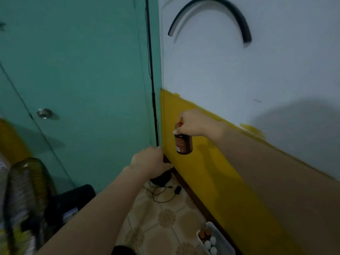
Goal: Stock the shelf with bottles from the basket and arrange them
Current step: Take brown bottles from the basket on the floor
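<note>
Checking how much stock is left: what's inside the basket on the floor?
The basket holds bottles, seen from above as white caps and brown caps. Their bodies and anything beneath are covered.

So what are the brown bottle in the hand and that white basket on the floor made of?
The brown bottle, pinched near its top by the right hand, looks like amber glass or dark plastic: it is glossy and dark with a printed label, and the blur leaves the choice open. The white basket looks like moulded plastic, with pale, smooth, thin walls and rounded corners.
</note>
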### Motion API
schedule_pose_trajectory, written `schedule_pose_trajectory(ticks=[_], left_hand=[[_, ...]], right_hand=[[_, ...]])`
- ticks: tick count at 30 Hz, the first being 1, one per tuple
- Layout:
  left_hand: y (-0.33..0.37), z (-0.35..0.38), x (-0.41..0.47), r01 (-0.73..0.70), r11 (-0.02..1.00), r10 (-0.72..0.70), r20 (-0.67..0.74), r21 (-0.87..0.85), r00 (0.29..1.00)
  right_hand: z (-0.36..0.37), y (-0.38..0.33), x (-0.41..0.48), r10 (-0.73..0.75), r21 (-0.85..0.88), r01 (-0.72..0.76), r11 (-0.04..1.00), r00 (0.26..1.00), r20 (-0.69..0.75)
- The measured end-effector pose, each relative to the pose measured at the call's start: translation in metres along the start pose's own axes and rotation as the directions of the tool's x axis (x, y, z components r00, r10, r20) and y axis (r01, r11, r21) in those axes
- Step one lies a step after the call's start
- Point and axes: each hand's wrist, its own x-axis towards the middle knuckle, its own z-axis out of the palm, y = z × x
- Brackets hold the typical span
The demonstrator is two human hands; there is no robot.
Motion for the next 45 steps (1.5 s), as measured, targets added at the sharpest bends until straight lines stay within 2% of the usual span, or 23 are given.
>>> schedule_pose_trajectory(ticks=[5, 12, 16, 20, 26, 30, 34, 39, 45], left_hand=[[0.0, 0.039, 0.1, -0.064, 0.998, 0.062, 0.123, 0.011, 0.99], [0.024, 0.16, 0.222, -0.251, 0.966, 0.223, 0.285, 0.067, 0.932], [0.038, 0.256, 0.25, -0.36, 0.931, 0.308, 0.407, 0.055, 0.86], [0.048, 0.36, 0.27, -0.408, 0.913, 0.353, 0.468, 0.019, 0.81], [0.087, 0.559, 0.304, -0.489, 0.87, 0.45, 0.498, -0.059, 0.741], [0.096, 0.687, 0.32, -0.483, 0.871, 0.455, 0.516, -0.09, 0.726], [0.096, 0.787, 0.325, -0.484, 0.869, 0.443, 0.589, -0.099, 0.676], [0.099, 0.862, 0.333, -0.547, 0.832, 0.5, 0.553, -0.093, 0.667], [0.109, 0.898, 0.338, -0.582, 0.807, 0.543, 0.511, -0.099, 0.666]], right_hand=[[0.034, 0.055, 0.072, 0.114, 0.019, -0.115, 0.993, 0.992, 0.053], [0.135, 0.166, 0.13, 0.283, 0.04, -0.288, 0.957, 0.954, 0.1], [0.228, 0.238, 0.13, 0.419, 0.031, -0.436, 0.9, 0.881, 0.219], [0.338, 0.309, 0.115, 0.509, -0.008, -0.535, 0.845, 0.799, 0.322], [0.531, 0.424, 0.084, 0.63, -0.072, -0.649, 0.757, 0.697, 0.343], [0.651, 0.484, 0.061, 0.67, -0.045, -0.703, 0.71, 0.655, 0.349], [0.746, 0.526, 0.045, 0.72, -0.064, -0.744, 0.665, 0.615, 0.321], [0.822, 0.567, 0.036, 0.756, -0.1, -0.768, 0.632, 0.584, 0.296], [0.863, 0.581, 0.036, 0.76, -0.08, -0.789, 0.609, 0.551, 0.344]])
